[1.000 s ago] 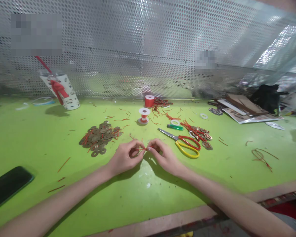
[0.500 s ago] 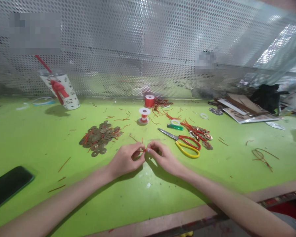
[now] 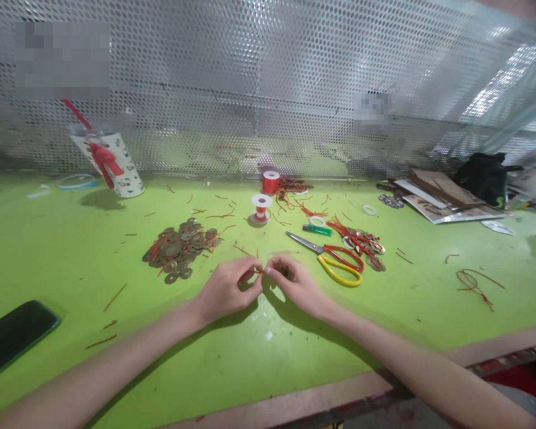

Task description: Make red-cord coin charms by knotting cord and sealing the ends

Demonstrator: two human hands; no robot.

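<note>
My left hand (image 3: 233, 282) and my right hand (image 3: 295, 282) meet fingertip to fingertip over the green table (image 3: 232, 369). Both pinch a thin red cord (image 3: 258, 271), which shows only partly between the fingers. Whether a coin hangs on it is hidden. Left of my hands lies a heap of brass coins (image 3: 178, 247) with holes and bits of red cord. To the right, scissors (image 3: 339, 265) with one red and one yellow handle lie beside coins tied with red cord (image 3: 361, 241). A green lighter (image 3: 317, 230) rests just above the scissors.
Two spools of red cord, one small (image 3: 261, 210) and one fuller (image 3: 271, 182), stand at the back. A patterned cup (image 3: 116, 167) with a straw leans at back left. A phone (image 3: 18, 336) lies at the left edge, papers (image 3: 438, 199) at back right. Cord scraps are scattered about.
My hands stay in nearly the same place, with only slight finger movement on the red cord. Nothing else has visibly moved on the table.
</note>
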